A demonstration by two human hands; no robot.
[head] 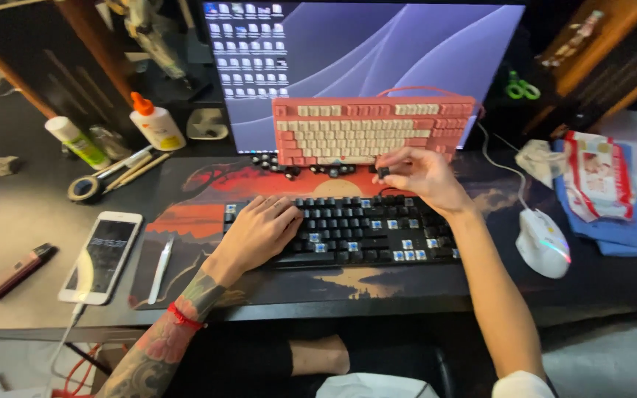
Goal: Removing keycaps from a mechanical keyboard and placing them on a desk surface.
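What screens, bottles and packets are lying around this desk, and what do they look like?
Monitor: at the back, wide, purple-blue wallpaper with rows of small icons at its left.
Phone: left of the desk mat, white, screen lit dimly.
Glue bottle: back left, white with an orange cap.
Tube: beside it, white and green.
Wipes packet: far right on a blue cloth, red and white.

Single head-worn view, looking steeply down and forward from close above the black keyboard [340,230]; the monitor [377,66] stands just behind it on the surface [16,214].
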